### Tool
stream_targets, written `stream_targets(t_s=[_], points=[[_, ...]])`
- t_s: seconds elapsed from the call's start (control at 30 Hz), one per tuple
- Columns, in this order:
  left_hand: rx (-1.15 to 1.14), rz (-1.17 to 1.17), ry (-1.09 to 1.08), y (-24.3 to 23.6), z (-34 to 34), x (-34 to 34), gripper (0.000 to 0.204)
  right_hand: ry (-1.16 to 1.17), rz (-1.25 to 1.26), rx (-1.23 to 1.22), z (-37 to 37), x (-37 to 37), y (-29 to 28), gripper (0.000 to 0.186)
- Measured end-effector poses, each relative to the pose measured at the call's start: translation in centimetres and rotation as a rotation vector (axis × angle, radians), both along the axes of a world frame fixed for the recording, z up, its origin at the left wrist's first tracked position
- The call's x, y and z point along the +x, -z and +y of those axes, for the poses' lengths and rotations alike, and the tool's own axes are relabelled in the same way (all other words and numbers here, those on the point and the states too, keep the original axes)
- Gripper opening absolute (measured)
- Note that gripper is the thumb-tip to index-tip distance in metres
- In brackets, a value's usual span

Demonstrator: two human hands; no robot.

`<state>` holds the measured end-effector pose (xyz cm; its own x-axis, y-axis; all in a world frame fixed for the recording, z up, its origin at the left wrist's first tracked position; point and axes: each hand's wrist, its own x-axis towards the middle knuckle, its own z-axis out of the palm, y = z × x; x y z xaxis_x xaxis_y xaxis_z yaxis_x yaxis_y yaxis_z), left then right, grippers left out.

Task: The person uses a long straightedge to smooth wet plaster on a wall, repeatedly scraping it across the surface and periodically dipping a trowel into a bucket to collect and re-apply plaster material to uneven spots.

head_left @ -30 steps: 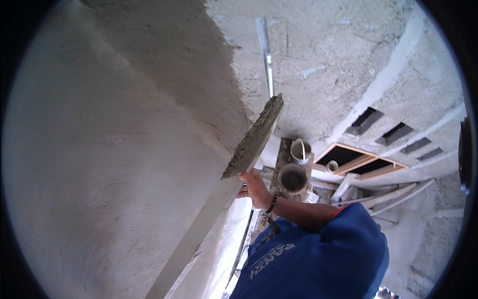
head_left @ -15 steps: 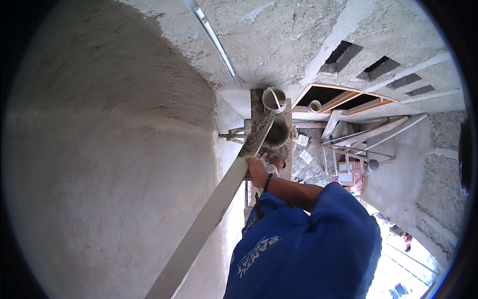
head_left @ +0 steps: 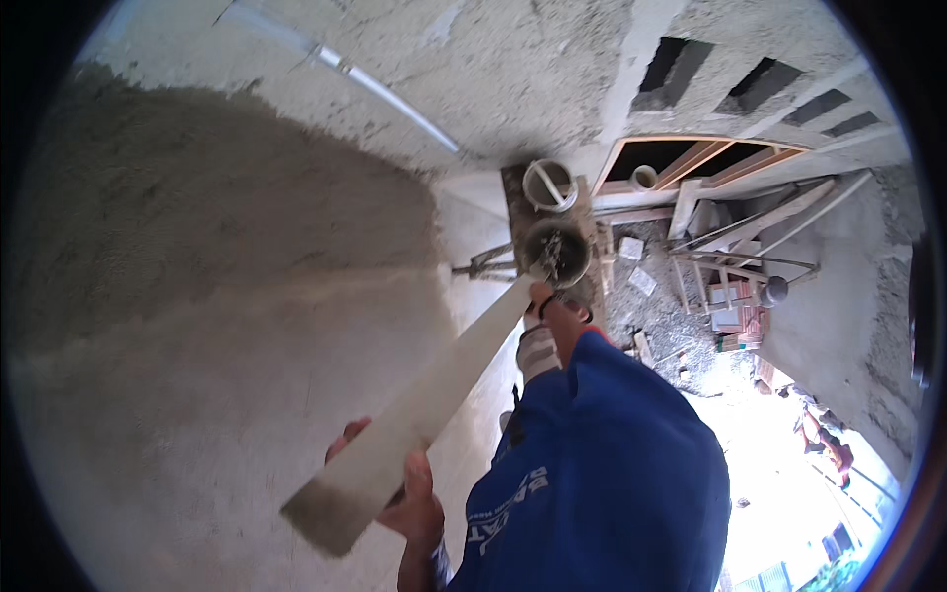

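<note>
A: What does the nearer hand have?

B: The left hand (head_left: 418, 508) is wrapped round the lower part of a long flat board (head_left: 424, 405), digits showing at both edges and pressing it between them. The board slants across the middle of the view, from that hand up toward the buckets.

A: How would it handle?

B: Stiff, by the look of it, and probably fairly light, though long enough to swing if held at one end alone. The grey, damp-looking patch on its near end may be slick, so a hold on the paler stretch just above seems surer, with the second hand supporting the far end. It hardly looks fragile; the thin edges might chip.

A: And that second hand?

B: The right hand (head_left: 540, 293) is at the far end, by the board's edge. Its fingers are mostly hidden, so one cannot tell whether they are closed.

A: What lies beyond?

B: Just past that end, a bucket (head_left: 583, 243) with grey matter inside; then a pale-handled pail (head_left: 575, 189), both standing on a plank (head_left: 514, 202). Farther off, a wood-framed opening (head_left: 710, 138) in the rough wall (head_left: 552, 89).
</note>
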<state>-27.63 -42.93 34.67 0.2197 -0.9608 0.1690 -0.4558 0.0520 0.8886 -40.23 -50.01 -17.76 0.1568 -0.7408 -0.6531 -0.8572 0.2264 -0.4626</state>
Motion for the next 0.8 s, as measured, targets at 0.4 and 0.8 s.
stream_targets(t_s=[0.4,0.8], points=[[-0.002,-0.097,-0.095,-1.5,0.2,1.1,0.069,-0.238,0.054,-0.042,-0.1,-0.4,0.0,0.030],[-0.033,-0.102,-0.297,-4.5,2.6,1.4,0.070,-0.030,0.028,-0.111,3.3,2.1,-5.3,0.043]])
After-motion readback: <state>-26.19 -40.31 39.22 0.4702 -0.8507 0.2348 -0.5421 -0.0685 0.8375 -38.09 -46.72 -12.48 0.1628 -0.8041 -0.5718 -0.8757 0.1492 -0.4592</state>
